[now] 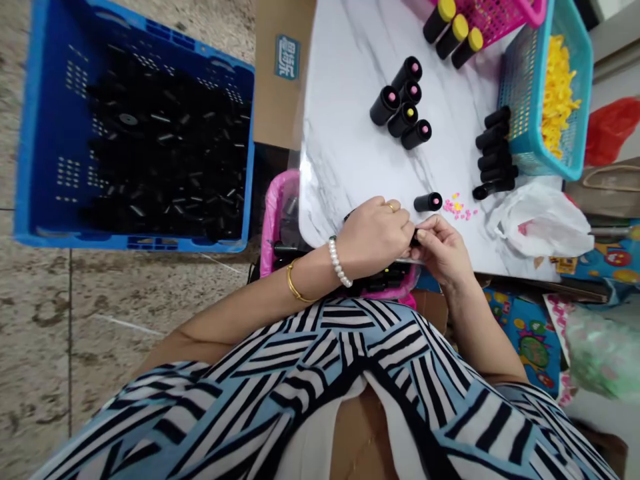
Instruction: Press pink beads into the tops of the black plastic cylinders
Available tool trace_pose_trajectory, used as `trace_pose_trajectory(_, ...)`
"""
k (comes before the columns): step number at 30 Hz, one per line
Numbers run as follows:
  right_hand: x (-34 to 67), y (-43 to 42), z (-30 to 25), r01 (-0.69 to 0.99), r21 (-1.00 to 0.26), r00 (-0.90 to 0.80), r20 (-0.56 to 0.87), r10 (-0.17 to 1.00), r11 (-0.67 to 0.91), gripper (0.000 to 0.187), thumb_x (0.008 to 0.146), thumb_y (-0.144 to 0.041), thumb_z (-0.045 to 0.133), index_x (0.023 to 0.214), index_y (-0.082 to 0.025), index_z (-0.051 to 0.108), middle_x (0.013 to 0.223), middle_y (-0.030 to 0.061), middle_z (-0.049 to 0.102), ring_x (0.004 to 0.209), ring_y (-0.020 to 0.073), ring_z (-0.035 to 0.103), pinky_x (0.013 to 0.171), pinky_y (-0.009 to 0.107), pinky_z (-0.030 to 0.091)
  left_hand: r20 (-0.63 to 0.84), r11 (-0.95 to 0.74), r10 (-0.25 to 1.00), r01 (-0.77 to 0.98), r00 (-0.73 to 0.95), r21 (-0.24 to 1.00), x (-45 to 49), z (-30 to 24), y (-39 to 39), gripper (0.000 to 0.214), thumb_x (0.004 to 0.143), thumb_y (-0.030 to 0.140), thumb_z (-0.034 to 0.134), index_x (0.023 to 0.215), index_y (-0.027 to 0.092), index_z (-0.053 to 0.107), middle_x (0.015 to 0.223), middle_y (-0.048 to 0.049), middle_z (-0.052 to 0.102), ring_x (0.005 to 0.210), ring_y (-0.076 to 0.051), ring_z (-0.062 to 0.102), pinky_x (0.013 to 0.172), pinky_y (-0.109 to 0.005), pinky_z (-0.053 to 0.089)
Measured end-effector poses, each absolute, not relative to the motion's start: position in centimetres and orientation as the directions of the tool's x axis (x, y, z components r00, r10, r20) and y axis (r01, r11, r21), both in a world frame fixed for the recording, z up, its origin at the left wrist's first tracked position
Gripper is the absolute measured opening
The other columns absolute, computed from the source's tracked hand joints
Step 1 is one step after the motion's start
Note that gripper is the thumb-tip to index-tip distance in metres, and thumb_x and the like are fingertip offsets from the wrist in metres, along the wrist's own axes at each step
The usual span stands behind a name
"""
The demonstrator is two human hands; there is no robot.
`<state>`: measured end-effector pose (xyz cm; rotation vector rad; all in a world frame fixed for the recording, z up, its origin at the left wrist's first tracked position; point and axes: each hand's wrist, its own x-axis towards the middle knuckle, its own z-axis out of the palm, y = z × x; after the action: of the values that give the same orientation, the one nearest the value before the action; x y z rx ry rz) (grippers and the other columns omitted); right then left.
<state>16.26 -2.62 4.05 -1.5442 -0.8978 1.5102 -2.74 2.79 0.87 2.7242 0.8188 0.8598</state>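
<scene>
My left hand (376, 233) and my right hand (443, 243) meet at the near edge of the white marble table (350, 133), both closed round a small black tube (414, 235) that is mostly hidden by the fingers. Just beyond them a black tube with a pink cap (428, 201) lies on its side. A scatter of small pink and yellow caps (460, 208) lies next to it.
Several pink-capped black tubes (403, 100) lie mid-table, uncapped black tubes (495, 153) beside a teal basket of yellow caps (555, 87). Yellow-capped tubes (453, 30) lie by a pink basket (500, 17). A blue crate of black tubes (135, 133) stands on the floor, a pink basket (280, 220) below the table edge.
</scene>
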Motion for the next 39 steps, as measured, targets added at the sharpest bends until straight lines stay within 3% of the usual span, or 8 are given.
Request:
trace_pose_trajectory(7, 16.7, -2.3, 4.7, -0.076, -0.85, 0.008, -0.523, 0.853, -0.521, 0.03, 0.08, -0.041, 0.085, 0.09, -0.021, 0.065, 0.069, -0.0063, 0.07, 0.053, 0.0082, 0.068, 0.057, 0.02, 0.062, 0.472, -0.83, 0.558, 0.453, 0.683, 0.326, -2.8, 0.9, 2.7, 0.019, 0.098, 0.029, 0.059, 0.088, 0.015, 0.067, 0.082, -0.0063, 0.066, 0.084, -0.024, 0.062, 0.07, -0.036, 0.039)
trace_pose_trajectory(18, 16.9, -1.4, 5.4, -0.059, -0.783, 0.018, -0.621, 0.783, -0.62, 0.031, 0.072, -0.031, 0.092, 0.083, -0.022, 0.064, 0.07, -0.0059, 0.071, 0.057, 0.01, 0.07, 0.058, 0.021, 0.064, 0.452, -0.81, 0.584, 0.447, 0.674, 0.379, -2.9, 0.9, 2.6, 0.029, 0.103, 0.02, 0.043, 0.085, 0.016, 0.065, 0.079, -0.0059, 0.064, 0.082, -0.023, 0.059, 0.071, -0.037, 0.037)
trace_pose_trajectory(25, 17.2, -1.3, 5.2, -0.065, -0.789, -0.057, -0.609, 0.791, -0.611, 0.033, 0.071, -0.033, 0.092, 0.085, -0.02, 0.064, 0.073, -0.0043, 0.074, 0.059, 0.013, 0.075, 0.061, 0.022, 0.065, 0.532, -0.842, 0.537, 0.454, 0.655, 0.29, -3.0, 0.7, 2.6, 0.019, 0.1, 0.025, 0.055, 0.085, 0.015, 0.063, 0.078, -0.0045, 0.063, 0.079, -0.021, 0.059, 0.068, -0.036, 0.036)
trace_pose_trajectory(30, 17.1, -1.4, 5.1, -0.09, -0.791, -0.026, -0.605, 0.796, -0.605, 0.033, 0.071, -0.032, 0.092, 0.085, -0.02, 0.064, 0.072, -0.005, 0.073, 0.057, 0.0119, 0.074, 0.058, 0.02, 0.063, 0.513, -0.833, 0.549, 0.482, 0.659, 0.272, -3.1, 0.6, 2.5, 0.02, 0.101, 0.025, 0.053, 0.088, 0.015, 0.064, 0.079, -0.0045, 0.063, 0.081, -0.022, 0.06, 0.068, -0.037, 0.037)
trace_pose_trajectory(35, 16.2, -1.5, 5.5, -0.029, -0.798, 0.034, -0.603, 0.797, -0.602, 0.036, 0.07, -0.036, 0.093, 0.084, -0.022, 0.063, 0.071, -0.0049, 0.071, 0.056, 0.0105, 0.07, 0.055, 0.022, 0.063, 0.401, -0.799, 0.592, 0.443, 0.699, 0.407, -3.0, 1.2, 2.4, 0.029, 0.101, 0.016, 0.041, 0.089, 0.015, 0.067, 0.081, -0.0069, 0.065, 0.083, -0.022, 0.06, 0.073, -0.039, 0.041)
trace_pose_trajectory(39, 15.3, -1.7, 5.4, 0.088, -0.846, 0.142, -0.512, 0.847, -0.526, 0.035, 0.075, -0.042, 0.089, 0.082, -0.025, 0.059, 0.064, -0.0075, 0.064, 0.05, 0.0084, 0.062, 0.05, 0.022, 0.058, 0.329, -0.728, 0.646, 0.426, 0.689, 0.537, -2.8, 1.4, 2.5, 0.042, 0.101, 0.011, 0.03, 0.084, 0.016, 0.068, 0.081, -0.0076, 0.064, 0.087, -0.023, 0.061, 0.077, -0.041, 0.043)
